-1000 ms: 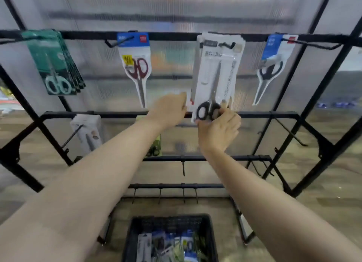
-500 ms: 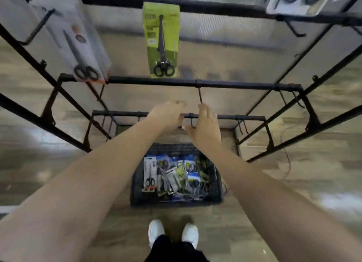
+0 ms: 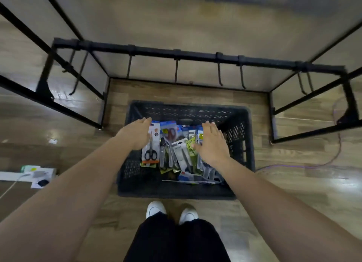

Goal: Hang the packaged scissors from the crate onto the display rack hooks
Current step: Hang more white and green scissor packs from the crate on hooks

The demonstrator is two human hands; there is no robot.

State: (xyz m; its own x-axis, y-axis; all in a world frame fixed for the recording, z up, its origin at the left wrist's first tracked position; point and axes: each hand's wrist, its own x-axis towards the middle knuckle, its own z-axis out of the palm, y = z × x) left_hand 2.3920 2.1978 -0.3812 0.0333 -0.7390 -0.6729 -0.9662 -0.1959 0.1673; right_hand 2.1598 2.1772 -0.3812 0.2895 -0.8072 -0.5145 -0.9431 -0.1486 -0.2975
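A black perforated crate (image 3: 241,144) stands on the floor at my feet and holds several packaged scissors. A white pack with black-handled scissors (image 3: 150,146) lies at its left side, a pack with red-handled scissors (image 3: 170,132) beside it, and a grey pack (image 3: 181,154) in the middle. My left hand (image 3: 137,134) hovers over the crate's left side with fingers straight, at the white pack's edge. My right hand (image 3: 212,143) is spread flat over the packs on the right. Neither hand holds anything. The rack's bottom bar (image 3: 195,56) with bare hooks (image 3: 220,75) runs behind the crate.
Black rack legs and braces (image 3: 49,81) flank the crate on both sides. A purple cable (image 3: 313,164) trails across the wooden floor at the right. White boxes and a charger cable (image 3: 33,173) lie at the left. My white shoes (image 3: 154,209) stand just before the crate.
My right hand let go of the white scissors pack hung on the top bar. Both hands came down from the rack to the crate, and my view tilted down to the floor.
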